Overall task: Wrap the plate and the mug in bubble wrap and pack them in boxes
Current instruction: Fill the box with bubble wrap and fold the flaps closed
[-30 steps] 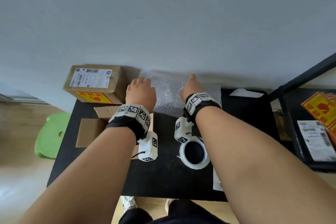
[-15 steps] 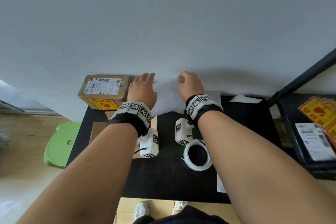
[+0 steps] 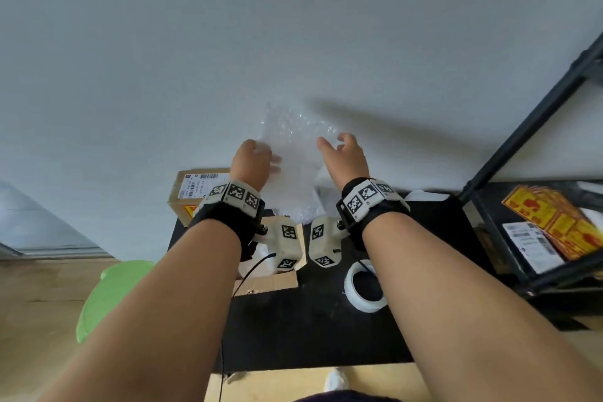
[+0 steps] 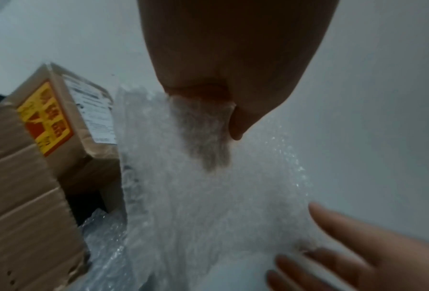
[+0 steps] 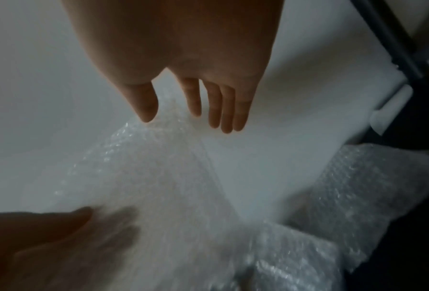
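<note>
Left hand (image 3: 251,161) pinches the bubble wrap (image 3: 293,153) aloft at the counter's (image 3: 310,330) far edge — probably to separate a sheet — while the right hand (image 3: 346,157) (fingers loose, spread) holds nothing.

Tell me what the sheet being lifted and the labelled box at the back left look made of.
Sheet: clear plastic bubble wrap, glossy; small glinting air pockets, fingers show through it. Labelled box: brown cardboard, matte; creased edges, white paper label and yellow sticker.
</note>
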### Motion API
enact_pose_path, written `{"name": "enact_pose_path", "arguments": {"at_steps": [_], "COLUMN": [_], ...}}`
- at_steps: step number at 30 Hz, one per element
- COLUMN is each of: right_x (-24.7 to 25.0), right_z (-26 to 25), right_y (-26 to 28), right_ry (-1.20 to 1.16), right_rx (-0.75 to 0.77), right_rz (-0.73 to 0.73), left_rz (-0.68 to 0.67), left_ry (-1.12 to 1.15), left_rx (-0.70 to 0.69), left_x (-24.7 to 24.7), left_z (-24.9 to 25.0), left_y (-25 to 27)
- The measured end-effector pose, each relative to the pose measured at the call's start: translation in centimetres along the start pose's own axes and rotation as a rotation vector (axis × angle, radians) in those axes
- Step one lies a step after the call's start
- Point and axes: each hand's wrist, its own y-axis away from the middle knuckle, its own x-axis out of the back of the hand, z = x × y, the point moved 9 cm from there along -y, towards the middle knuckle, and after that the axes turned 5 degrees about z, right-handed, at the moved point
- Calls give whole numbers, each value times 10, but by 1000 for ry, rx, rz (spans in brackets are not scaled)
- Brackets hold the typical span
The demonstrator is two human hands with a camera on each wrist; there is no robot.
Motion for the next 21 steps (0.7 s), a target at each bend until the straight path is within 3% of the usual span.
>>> {"name": "enact_pose_path", "arguments": {"at_steps": [4,7,13,18,21], "right_x": [-31,-46,-60,-70,-68], "right_z": [-6,-8,-15,-27,-28], "right_y": [29,43,61,72,74], "right_ry": [-25,-28,-149,-35,-51], "right_rx": [-31,-36,-60,20,36], "right_rz": [-165,-195,-191,-201,-201], "left_rz": [-82,-103,7,43,-16], "left_ry": [176,296,330,307,296], "left_rx": [120,205,396,340,230], "left_x": [19,32,71,87,88], "left_z": [-11,-26,-65,-55,-46], "left_y": [14,21,24,36,29]}}
